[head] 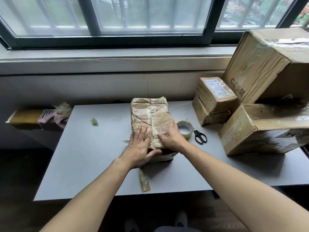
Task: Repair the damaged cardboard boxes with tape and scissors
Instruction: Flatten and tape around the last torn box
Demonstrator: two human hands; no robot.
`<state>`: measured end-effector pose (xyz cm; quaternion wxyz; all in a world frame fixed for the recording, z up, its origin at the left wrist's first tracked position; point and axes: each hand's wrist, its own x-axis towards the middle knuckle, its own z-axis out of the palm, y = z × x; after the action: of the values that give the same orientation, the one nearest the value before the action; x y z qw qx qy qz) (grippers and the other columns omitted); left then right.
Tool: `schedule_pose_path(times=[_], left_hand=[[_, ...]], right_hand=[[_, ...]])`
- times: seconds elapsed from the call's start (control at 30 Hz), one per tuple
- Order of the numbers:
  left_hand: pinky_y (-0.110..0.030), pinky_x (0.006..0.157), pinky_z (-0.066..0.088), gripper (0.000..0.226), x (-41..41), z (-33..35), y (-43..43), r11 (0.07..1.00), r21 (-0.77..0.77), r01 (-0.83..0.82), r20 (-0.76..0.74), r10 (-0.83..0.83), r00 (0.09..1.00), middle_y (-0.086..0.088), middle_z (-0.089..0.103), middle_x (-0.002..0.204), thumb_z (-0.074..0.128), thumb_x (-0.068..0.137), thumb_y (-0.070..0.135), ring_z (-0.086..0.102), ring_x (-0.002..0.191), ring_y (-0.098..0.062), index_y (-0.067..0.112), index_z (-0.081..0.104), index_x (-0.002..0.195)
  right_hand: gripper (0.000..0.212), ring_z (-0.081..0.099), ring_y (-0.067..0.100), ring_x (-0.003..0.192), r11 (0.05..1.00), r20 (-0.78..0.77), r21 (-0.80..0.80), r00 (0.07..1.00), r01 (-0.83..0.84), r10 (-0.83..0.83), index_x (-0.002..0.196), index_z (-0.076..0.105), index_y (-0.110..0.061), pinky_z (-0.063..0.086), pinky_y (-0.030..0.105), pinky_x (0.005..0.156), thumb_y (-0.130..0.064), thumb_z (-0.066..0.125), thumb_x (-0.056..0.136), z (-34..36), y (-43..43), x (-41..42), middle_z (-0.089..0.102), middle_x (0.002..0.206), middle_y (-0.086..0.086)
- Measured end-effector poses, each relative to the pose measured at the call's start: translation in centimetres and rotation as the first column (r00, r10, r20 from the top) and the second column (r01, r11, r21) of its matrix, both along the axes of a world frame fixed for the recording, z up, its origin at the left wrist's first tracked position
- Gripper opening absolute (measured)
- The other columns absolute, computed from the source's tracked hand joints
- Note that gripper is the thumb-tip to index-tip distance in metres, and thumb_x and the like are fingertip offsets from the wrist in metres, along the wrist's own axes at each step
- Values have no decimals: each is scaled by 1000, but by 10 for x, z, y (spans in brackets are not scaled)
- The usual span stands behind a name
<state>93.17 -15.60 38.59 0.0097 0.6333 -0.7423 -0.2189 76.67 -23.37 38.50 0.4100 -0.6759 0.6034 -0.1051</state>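
Both hands on crumpled, tape-wrapped brown cardboard box: left hand flat, fingers spread; right hand fingers straight, pressing. Clear tape roll, black scissors just right of box, nearer right hand.

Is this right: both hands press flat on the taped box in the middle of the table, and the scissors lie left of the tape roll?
Not quite. The head view shows the scissors lying right of the tape roll, not left. The rest holds: the left hand and right hand press on the taped box in the middle of the table.
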Motion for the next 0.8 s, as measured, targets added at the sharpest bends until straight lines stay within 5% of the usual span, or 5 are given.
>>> schedule_pose_path(times=[0.17, 0.4, 0.5, 0.6, 0.8], left_hand=[[-56, 120, -3, 57, -7, -4, -4, 999, -29, -24, 1, 24, 1000, 4, -4, 166, 20, 103, 53, -21, 149, -16, 32, 20, 156], [-51, 119, 17, 71, 7, 6, -21, 1000, 7, 7, -49, -7, 999, 2, 20, 163, 25, 90, 71, 7, 150, -18, 34, 39, 149], [-44, 107, 36, 52, 15, 16, -33, 994, -107, -37, -152, 20, 988, 9, 58, 132, 29, 98, 61, 42, 131, -12, 33, 68, 117], [-38, 88, 43, 40, 17, 22, -46, 972, -217, -90, -175, 52, 983, 8, 68, 99, 37, 103, 46, 57, 105, -18, 22, 67, 89], [-40, 96, 44, 29, -4, 28, -71, 956, -285, -63, -242, -8, 970, 1, 69, 108, 47, 101, 37, 57, 108, -20, 20, 70, 111]], right_hand=[[94, 25, 35, 147, 993, -60, -106, 998, -42, 36, 154, 1, 5, 25, 37, 119, -29, 64, 94, -3, 4, -1, 16, 157, 23], [85, 36, 28, 141, 997, 24, -79, 999, 27, -25, 154, 16, -5, 29, 31, 115, -30, 68, 91, 6, 7, -4, 35, 149, 16], [55, 52, 27, 127, 988, 48, -118, 995, 94, -89, 139, 39, -11, 40, 34, 108, -29, 63, 93, 7, 10, -4, 55, 133, 12], [38, 55, 27, 124, 976, 47, -161, 989, 149, -144, 134, 51, -11, 39, 29, 100, -27, 53, 100, 12, 11, -8, 62, 131, 11], [24, 59, 24, 99, 943, 59, -186, 961, 276, -270, 100, 66, -12, 38, 27, 80, -22, 43, 100, 4, -8, -33, 69, 101, 5]])
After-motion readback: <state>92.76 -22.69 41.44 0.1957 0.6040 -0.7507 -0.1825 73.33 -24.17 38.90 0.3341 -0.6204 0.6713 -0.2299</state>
